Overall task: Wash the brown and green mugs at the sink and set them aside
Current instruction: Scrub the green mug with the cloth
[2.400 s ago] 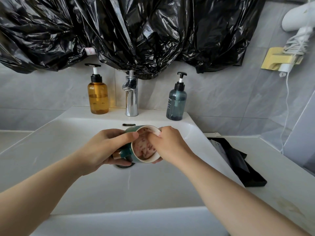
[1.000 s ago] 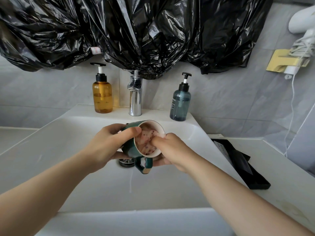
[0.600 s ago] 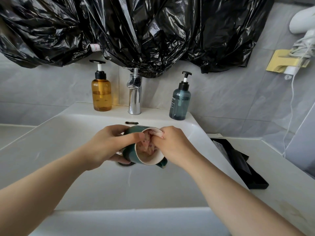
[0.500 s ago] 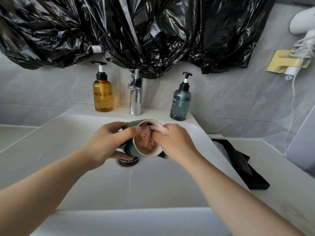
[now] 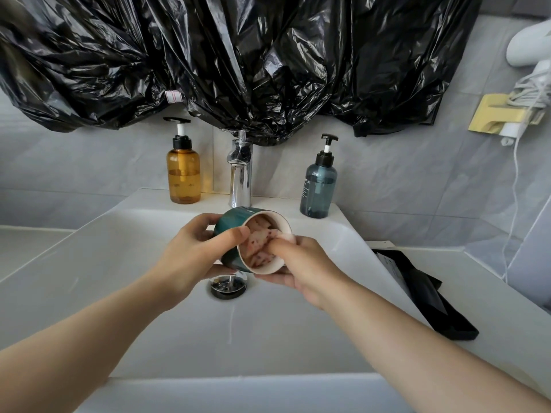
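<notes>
The green mug (image 5: 232,220) lies tilted on its side over the white sink (image 5: 89,263), its cream rim and mouth turned toward me. My left hand (image 5: 193,254) grips the mug's body, thumb across the rim. My right hand (image 5: 301,263) pushes a pink speckled cloth (image 5: 259,242) into the mug with curled fingers, its thumb under the rim. The mug's handle is hidden. No brown mug is in view.
A chrome tap (image 5: 240,171) stands behind the mug, an amber pump bottle (image 5: 182,171) to its left, a blue pump bottle (image 5: 318,186) to its right. The drain (image 5: 228,286) sits below the hands. A black tray (image 5: 423,290) lies on the right counter. Black plastic bags (image 5: 238,61) hang above.
The mug has been turned in my hands, so its handle went from pointing down to out of sight. My right hand keeps working the cloth round inside the mug.
</notes>
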Available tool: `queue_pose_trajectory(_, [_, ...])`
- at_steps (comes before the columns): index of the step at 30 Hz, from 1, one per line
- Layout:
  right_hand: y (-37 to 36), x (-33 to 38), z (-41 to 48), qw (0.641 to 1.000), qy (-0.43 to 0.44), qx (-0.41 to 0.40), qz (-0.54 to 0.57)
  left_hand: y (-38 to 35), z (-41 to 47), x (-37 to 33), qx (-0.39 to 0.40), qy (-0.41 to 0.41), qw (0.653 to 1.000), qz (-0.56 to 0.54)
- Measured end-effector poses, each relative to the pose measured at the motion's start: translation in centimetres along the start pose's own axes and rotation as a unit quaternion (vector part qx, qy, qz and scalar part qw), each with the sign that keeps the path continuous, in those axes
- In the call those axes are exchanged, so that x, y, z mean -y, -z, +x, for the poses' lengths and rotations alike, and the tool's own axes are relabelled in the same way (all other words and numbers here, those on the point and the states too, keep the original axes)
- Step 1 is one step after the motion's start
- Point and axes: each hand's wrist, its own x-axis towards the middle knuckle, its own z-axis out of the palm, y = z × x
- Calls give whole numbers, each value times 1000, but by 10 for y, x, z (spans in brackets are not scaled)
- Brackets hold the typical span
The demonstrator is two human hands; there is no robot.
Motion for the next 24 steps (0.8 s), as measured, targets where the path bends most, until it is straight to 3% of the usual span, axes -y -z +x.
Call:
queue_pose_trajectory(2, [5,2,-1,994,65,-43,-73,3,2,-2,25,36,999,25])
queue_pose_trajectory(4, [11,6,-4,963,133,-83,-222,4,1,-3,59,72,995,47])
queue_pose_trajectory(7, [12,7,-10,930,177,-80,-313,3,-3,-4,97,92,989,69])
queue_pose_trajectory(12, [7,8,-10,936,191,-96,-281,-1,-7,-7,64,84,994,29])
queue_pose_trajectory(16, [-5,5,-6,994,55,-26,-95,-5,-6,-10,20,54,997,-46])
queue_pose_trajectory(19, [-8,5,-8,999,-9,41,-8,-6,-6,-10,19,35,998,-55])
queue_pose_trajectory(24, [1,5,-10,992,54,49,-100,0,-2,-6,68,105,992,14])
